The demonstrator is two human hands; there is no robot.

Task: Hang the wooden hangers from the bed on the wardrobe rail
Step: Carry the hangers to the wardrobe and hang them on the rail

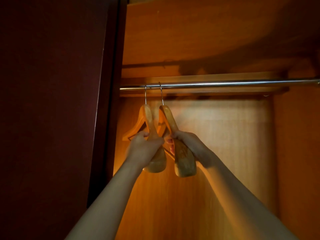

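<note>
Both forearms up; left grip (144, 148) clamps left hanger (152, 132), right grip (187, 144) clamps right hanger (181, 153), hooks above on wardrobe rail (225, 83).

Two wooden hangers, a left hanger (150, 125) and a right hanger (173, 129), hung by two metal hooks on one rail (225, 83). Two hands were there, a left hand (143, 148) and a right hand (187, 144).

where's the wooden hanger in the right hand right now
In the head view, the light wooden hanger in the right hand hooks over the left end of the shiny metal rail, beside the left hand's hanger.
</note>
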